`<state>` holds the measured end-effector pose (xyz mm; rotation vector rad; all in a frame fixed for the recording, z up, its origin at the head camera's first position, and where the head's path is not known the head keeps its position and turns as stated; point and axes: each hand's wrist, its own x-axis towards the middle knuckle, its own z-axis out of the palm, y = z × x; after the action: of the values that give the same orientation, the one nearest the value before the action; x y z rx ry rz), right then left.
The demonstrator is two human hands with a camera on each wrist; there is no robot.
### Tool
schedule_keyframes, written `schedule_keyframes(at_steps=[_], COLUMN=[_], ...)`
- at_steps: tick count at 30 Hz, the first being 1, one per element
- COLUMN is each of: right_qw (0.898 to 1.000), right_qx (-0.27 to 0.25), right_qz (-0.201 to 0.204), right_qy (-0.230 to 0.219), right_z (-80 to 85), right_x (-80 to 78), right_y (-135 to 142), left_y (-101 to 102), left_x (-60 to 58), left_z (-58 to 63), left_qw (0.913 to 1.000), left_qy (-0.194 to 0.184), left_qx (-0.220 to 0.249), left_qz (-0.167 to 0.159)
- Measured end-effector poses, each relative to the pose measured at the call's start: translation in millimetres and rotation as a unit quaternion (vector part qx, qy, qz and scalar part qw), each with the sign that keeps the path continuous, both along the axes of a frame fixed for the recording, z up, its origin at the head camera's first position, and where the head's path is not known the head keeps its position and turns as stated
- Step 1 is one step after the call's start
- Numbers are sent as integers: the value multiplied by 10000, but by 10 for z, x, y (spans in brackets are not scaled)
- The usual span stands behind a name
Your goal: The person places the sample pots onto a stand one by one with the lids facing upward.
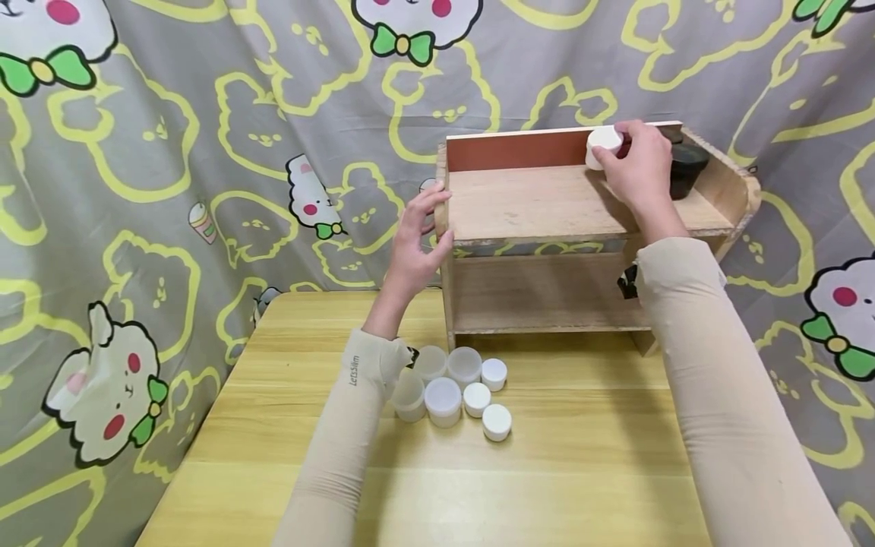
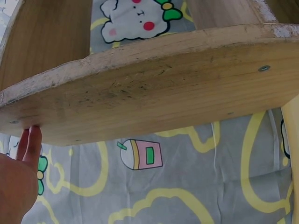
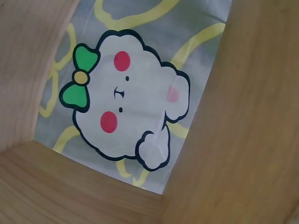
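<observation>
My right hand (image 1: 639, 163) pinches a small white jar (image 1: 604, 147) between thumb and fingers. It is over the back of the top board (image 1: 519, 197) of a two-tier wooden shelf, where the jar overlaps the reddish back strip (image 1: 513, 150). Fingers of my left hand (image 1: 418, 237) touch the outer face of the shelf's left side panel; in the left wrist view two straight fingertips (image 2: 32, 144) meet that panel (image 2: 154, 88). The right wrist view looks into the shelf's wooden boards (image 3: 252, 102) and the curtain behind, with the right hand out of sight.
A dark container (image 1: 686, 169) stands at the top board's right end, partly behind my right hand. On the wooden table (image 1: 287, 365), before the shelf, several translucent tubs (image 1: 443, 401) and three small white jars (image 1: 497, 422) are grouped. A patterned curtain (image 1: 273, 152) hangs behind.
</observation>
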<state>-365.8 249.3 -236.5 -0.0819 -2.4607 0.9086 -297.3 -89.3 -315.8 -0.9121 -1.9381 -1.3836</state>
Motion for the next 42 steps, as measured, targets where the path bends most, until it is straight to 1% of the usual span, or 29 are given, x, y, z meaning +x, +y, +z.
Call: schedule_keyframes(at_steps=[4, 8, 10, 13, 14, 15, 17, 20, 21, 23, 28, 29, 31, 34, 39, 42], right_qw=[9999, 9998, 9997, 9995, 9993, 9992, 9989, 9987, 9987, 9985, 9978, 9977, 9976, 9976, 9975, 9974], right_qx=[80, 150, 196, 317, 363, 402, 458, 494, 510, 549, 630, 634, 628, 615, 611, 608], right_qz=[-12, -58, -80, -73, -66, -61, -55, -72, -80, -89, -140, -159, -198, -224, -233, -238], right_qy=[126, 128, 104, 48, 43, 27, 22, 38, 18, -19, -176, -199, -235, -223, -264, -307], right_z=[-43, -72, -86, -127, -145, -161, -195, -221, -222, -219, -195, -191, -182, -169, -139, -126], right_x=[-20, -33, -40, -41, -38, -28, -17, -19, -24, -47, -68, -66, -58, -48, -49, -54], right_y=[-5, -3, 1, 7, 8, 5, 3, -5, -9, -16, -32, -33, -36, -39, -34, -29], left_y=[8, 19, 16, -12, -14, -25, -39, -36, -40, -29, -4, -3, -4, -13, -37, -49], left_x=[3, -16, -80, -205, -201, -239, -267, -263, -295, -252, -60, -32, -17, -96, -295, -339], left_z=[2, -5, -57, -173, -182, -223, -268, -286, -312, -275, -103, -78, -59, -112, -236, -249], left_qw=[10000, 9999, 9999, 9999, 9999, 9999, 9998, 9999, 9999, 9999, 10000, 10000, 10000, 10000, 9998, 9998], left_qy=[34, 95, 98, 160, 132, 140, 149, 81, 112, 95, 23, 10, 27, 79, 161, 182], left_qx=[26, 72, 74, -14, -18, -45, -114, -98, -98, -41, 33, 31, 24, 6, -38, -61], left_qz=[-51, -95, -69, 31, 31, 41, 73, 60, 72, 59, 13, 11, 0, 35, 106, 74])
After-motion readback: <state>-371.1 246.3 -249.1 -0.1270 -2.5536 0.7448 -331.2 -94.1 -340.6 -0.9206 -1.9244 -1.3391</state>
